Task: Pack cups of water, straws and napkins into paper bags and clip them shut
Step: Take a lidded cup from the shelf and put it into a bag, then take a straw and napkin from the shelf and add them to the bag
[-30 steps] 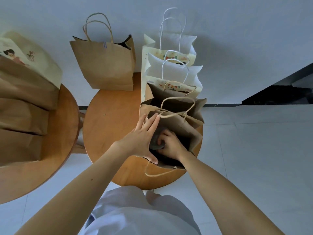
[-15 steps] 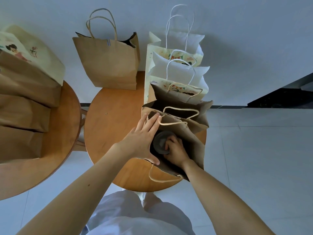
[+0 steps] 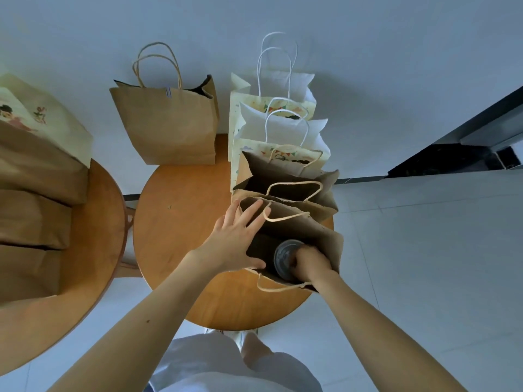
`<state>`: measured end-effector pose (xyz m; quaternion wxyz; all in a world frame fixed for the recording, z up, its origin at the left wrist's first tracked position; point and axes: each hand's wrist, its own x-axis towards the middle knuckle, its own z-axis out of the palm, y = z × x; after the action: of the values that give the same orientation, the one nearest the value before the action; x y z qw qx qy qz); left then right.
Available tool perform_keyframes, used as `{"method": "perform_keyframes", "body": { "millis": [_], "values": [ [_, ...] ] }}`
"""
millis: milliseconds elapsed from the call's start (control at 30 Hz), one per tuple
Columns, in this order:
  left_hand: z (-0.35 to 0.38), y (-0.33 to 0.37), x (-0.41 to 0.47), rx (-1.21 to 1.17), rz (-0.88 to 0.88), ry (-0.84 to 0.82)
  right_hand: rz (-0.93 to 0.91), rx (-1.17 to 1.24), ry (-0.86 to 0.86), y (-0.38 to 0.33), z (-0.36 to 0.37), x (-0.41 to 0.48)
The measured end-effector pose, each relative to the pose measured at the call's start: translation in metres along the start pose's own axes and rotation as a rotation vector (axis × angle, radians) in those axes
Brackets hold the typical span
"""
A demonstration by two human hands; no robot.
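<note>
Cup (image 3: 285, 257) upright inside the nearest brown bag (image 3: 319, 236), lid up, axis vertical, at the near right of the mouth. Your right grip (image 3: 310, 263) reaches in from the right, curled and clamped on the cup's top. Your left grip (image 3: 235, 241), fingers straight and spread, presses the bag's left wall, just left of the cup. Bag stands on the round surface (image 3: 184, 222). Cup body and bag bottom hidden; cannot tell if the cup is seated; no straw or napkin made out

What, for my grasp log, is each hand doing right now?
Left hand: open, spread against the brown bag's rim.
Right hand: holding the lidded cup inside.
</note>
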<state>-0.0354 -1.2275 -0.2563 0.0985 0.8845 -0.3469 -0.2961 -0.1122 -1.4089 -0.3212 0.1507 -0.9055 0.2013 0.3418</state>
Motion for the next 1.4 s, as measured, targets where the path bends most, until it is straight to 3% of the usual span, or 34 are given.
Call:
{"method": "perform_keyframes", "body": {
  "millis": [233, 433, 700, 1033, 1400],
  "values": [
    [-0.007, 0.003, -0.017, -0.035, 0.018, 0.052, -0.078, 0.273, 0.268, -0.003, -0.039, -0.062],
    [-0.015, 0.010, -0.046, -0.119, -0.023, 0.122, -0.206, 0.384, 0.393, -0.003, -0.059, -0.111],
    [-0.007, 0.036, -0.140, -0.155, -0.147, 0.574, -0.602, 0.395, 0.549, -0.027, -0.072, -0.170],
    [0.041, 0.006, -0.329, -0.230, -0.502, 1.025, -1.008, 0.180, 0.287, -0.162, -0.008, -0.249],
    [0.135, -0.113, -0.615, -0.235, -1.043, 1.175, -1.329, 0.034, 0.000, -0.430, 0.155, -0.371]
  ]
}}
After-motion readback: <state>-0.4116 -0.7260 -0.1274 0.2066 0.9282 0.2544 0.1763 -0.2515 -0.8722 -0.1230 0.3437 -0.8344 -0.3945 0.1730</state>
